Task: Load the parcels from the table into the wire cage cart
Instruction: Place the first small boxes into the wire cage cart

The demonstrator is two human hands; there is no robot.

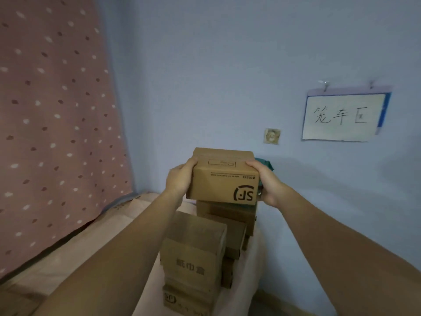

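Observation:
I hold a brown cardboard parcel point(224, 179) with an upside-down SF logo between both hands. My left hand point(178, 179) grips its left side and my right hand point(265, 182) grips its right side. The parcel sits just above a stack of similar brown parcels point(227, 218). A nearer stack of parcels point(193, 254) with printed characters stands lower, in front. No wire cage is visible.
A pink spotted curtain point(57, 110) hangs on the left. A surface covered in pink cloth point(95, 242) lies under the stacks. The blue wall carries a handwritten sign point(341, 116) and a wall socket point(271, 136). A green object point(265, 163) peeks out behind the parcel.

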